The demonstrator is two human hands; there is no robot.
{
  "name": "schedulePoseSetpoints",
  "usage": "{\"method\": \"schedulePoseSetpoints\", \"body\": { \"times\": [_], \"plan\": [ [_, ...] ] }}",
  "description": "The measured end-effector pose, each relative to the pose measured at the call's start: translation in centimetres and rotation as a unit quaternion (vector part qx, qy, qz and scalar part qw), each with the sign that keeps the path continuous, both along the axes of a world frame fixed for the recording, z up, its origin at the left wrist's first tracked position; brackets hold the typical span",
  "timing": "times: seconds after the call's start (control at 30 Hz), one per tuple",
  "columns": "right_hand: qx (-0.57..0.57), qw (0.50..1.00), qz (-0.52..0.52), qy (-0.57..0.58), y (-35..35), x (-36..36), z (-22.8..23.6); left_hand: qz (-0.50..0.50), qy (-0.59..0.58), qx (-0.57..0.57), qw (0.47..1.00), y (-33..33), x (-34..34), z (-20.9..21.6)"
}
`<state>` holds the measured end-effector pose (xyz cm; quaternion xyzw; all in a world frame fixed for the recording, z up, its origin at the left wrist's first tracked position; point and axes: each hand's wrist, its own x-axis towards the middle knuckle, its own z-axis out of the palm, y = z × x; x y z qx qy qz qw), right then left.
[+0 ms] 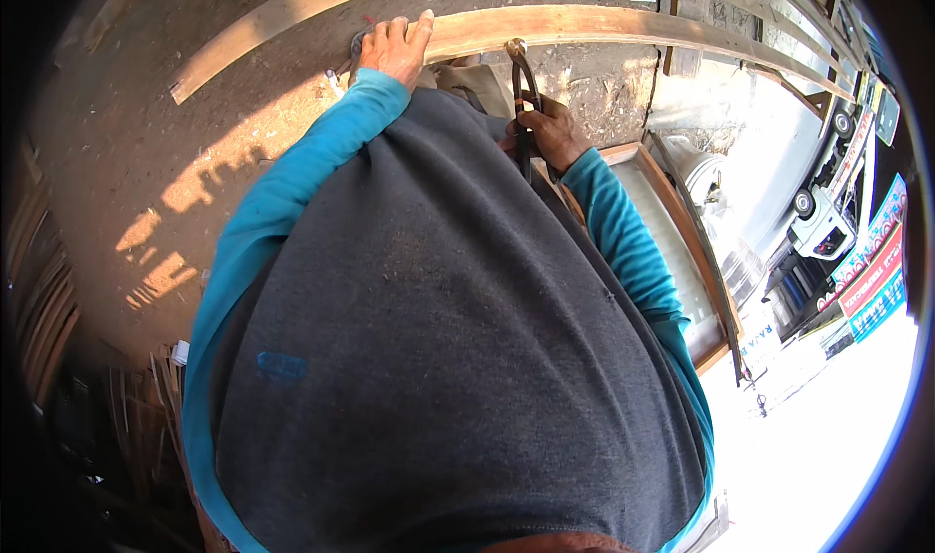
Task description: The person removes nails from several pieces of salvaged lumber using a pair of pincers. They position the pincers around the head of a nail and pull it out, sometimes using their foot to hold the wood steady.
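A long, pale wooden plank (604, 25) runs across in front of me. Its near-left end is under my left hand (394, 55), whose fingers are closed over the wood. My right hand (555, 136) grips the dark handles of a pair of pincers (522, 76). The rounded jaws of the pincers touch the plank's near edge, right of my left hand. What the jaws hold, if anything, is too small to make out. Part of the handles is hidden behind my right fingers.
Another wooden plank (282, 16) lies beyond, roughly alongside. A wood-framed panel (672, 232) leans at my right. Strips of wood (44, 329) are stacked at the far left. White vehicles (823, 224) stand outside at the right, and brown dirt ground (117, 164) spreads left.
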<state>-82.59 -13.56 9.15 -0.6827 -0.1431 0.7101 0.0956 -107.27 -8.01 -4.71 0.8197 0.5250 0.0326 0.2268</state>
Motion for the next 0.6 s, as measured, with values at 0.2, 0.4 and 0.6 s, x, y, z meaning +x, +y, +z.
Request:
{"method": "schedulePoseSetpoints", "body": {
  "times": [0.2, 0.4, 0.6],
  "plan": [
    [0.043, 0.978, 0.175, -0.102, 0.1, 2.4, -0.4, 0.007, 0.01, 0.011, 1.0, -0.3, 0.4, -0.6],
    [0.036, 0.959, 0.274, -0.067, 1.9, 5.1, -0.7, 0.003, 0.024, -0.011, 1.0, -0.2, 0.5, -0.5],
    [0.019, 0.905, 0.424, -0.01, 6.1, 11.4, -2.5, 0.001, 0.055, -0.02, 0.998, 0.6, 0.6, 0.0]
  ]
}}
